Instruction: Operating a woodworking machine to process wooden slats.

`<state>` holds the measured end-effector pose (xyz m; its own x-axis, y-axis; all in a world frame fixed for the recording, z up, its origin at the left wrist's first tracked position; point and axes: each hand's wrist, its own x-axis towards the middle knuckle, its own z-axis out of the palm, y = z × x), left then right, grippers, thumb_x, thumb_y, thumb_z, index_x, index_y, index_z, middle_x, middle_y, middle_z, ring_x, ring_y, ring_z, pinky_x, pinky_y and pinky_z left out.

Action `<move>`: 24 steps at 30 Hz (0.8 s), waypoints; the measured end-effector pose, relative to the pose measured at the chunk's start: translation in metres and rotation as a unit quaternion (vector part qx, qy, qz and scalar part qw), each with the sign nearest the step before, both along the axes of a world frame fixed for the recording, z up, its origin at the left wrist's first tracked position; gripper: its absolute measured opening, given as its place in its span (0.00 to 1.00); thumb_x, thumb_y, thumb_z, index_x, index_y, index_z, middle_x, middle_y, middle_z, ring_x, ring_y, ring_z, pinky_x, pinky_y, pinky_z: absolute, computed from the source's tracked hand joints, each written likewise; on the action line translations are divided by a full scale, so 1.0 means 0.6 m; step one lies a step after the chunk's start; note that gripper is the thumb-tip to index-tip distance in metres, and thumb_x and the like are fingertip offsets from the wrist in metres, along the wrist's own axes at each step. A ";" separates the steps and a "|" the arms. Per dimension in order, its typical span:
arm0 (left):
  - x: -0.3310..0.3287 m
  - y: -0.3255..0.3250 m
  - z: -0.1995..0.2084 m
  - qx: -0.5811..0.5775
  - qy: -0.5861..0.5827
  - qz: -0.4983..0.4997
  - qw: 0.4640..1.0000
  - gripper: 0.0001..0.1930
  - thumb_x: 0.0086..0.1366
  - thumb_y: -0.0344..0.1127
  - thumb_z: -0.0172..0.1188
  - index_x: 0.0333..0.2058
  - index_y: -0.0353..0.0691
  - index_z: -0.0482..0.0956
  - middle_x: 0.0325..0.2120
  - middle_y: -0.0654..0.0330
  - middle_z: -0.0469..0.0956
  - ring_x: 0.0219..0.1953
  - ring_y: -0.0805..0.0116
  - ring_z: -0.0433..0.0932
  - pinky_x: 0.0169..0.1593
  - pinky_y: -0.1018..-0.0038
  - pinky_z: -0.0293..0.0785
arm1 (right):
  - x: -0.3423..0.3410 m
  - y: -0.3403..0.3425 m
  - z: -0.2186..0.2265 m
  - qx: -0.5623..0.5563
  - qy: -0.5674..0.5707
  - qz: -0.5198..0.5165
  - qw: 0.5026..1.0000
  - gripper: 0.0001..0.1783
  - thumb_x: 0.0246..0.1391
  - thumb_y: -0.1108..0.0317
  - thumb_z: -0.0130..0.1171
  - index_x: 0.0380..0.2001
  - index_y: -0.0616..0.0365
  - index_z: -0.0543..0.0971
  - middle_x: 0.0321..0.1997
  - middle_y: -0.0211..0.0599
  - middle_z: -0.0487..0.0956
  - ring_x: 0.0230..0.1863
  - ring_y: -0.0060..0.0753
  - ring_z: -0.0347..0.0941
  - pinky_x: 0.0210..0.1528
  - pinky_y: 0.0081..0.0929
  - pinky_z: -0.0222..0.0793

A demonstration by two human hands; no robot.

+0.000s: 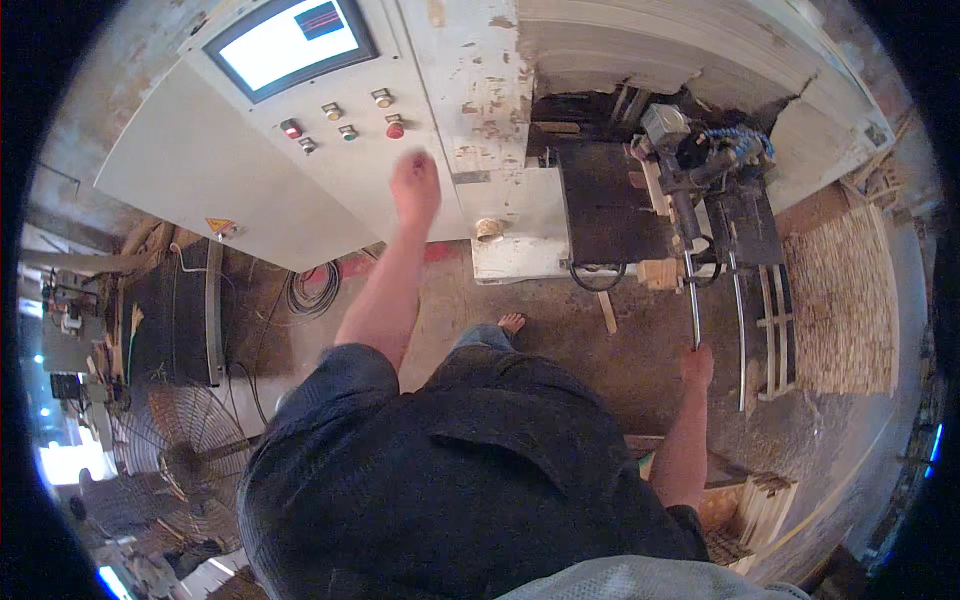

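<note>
My left hand [415, 187] is raised in front of the control panel [350, 190], just below its red mushroom button [395, 127]. Motion blurs its fingers, so I cannot see whether they hold anything. Down at the right, my right hand [697, 368] is closed around the near end of a shiny metal rod [693, 300]. That rod runs out from the black machine table [610, 205], under a clamp-like head [690, 165] with a blue coiled hose [740, 145]. A wood block [658, 273] sits beside the rod at the table's edge.
A lit screen [290, 45] tops the panel. A second rod [738, 330] stands right of my right hand, before a large stack of wood strips [845, 310]. Cable coils [313, 290] lie on the floor at left, near a caged fan [185, 450].
</note>
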<state>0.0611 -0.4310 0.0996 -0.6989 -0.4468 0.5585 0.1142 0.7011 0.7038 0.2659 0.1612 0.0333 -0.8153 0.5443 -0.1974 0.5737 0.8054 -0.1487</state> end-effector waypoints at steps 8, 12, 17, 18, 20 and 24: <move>-0.111 -0.071 0.260 0.015 0.068 0.120 0.990 0.44 0.59 0.37 0.63 0.68 0.35 0.47 0.56 0.45 0.62 0.53 0.49 0.69 0.59 0.61 0.67 | -0.004 -0.007 0.008 -0.013 -0.005 -0.012 1.000 0.26 0.53 0.50 0.60 0.45 0.62 0.76 0.46 0.58 0.79 0.49 0.62 0.76 0.51 0.54 0.72; -0.120 -0.062 0.265 0.002 0.070 0.147 0.987 0.46 0.58 0.38 0.64 0.68 0.31 0.45 0.59 0.36 0.57 0.61 0.43 0.60 0.65 0.58 0.59 | 0.000 -0.004 -0.002 0.000 0.034 -0.018 0.999 0.26 0.53 0.51 0.57 0.45 0.64 0.76 0.43 0.60 0.80 0.47 0.63 0.77 0.49 0.55 0.73; -0.141 -0.066 0.251 -0.019 0.070 0.164 0.984 0.43 0.58 0.36 0.62 0.67 0.29 0.48 0.59 0.37 0.57 0.61 0.43 0.58 0.66 0.58 0.57 | -0.004 -0.001 -0.007 -0.003 0.015 -0.008 1.000 0.24 0.55 0.52 0.57 0.44 0.64 0.76 0.41 0.59 0.80 0.46 0.63 0.77 0.48 0.55 0.72; -0.144 -0.068 0.249 -0.037 0.043 0.168 0.984 0.42 0.58 0.35 0.61 0.66 0.28 0.49 0.59 0.38 0.57 0.61 0.44 0.58 0.66 0.58 0.57 | -0.005 -0.002 -0.005 0.010 -0.009 -0.033 0.999 0.23 0.56 0.52 0.58 0.44 0.62 0.76 0.42 0.56 0.80 0.47 0.62 0.77 0.48 0.55 0.72; -0.146 -0.073 0.249 -0.056 0.018 0.172 0.983 0.42 0.57 0.34 0.60 0.66 0.27 0.50 0.58 0.38 0.56 0.61 0.44 0.58 0.66 0.59 0.57 | -0.007 -0.006 0.000 -0.001 -0.011 -0.019 1.000 0.23 0.56 0.52 0.58 0.44 0.62 0.76 0.43 0.56 0.80 0.47 0.62 0.76 0.49 0.55 0.72; -0.125 -0.075 0.249 -0.018 0.091 0.161 0.983 0.39 0.58 0.33 0.59 0.66 0.30 0.53 0.58 0.42 0.57 0.58 0.48 0.63 0.62 0.59 0.62 | -0.006 -0.014 0.012 0.003 0.002 -0.032 0.999 0.23 0.55 0.53 0.58 0.43 0.63 0.77 0.45 0.58 0.80 0.48 0.63 0.76 0.50 0.54 0.72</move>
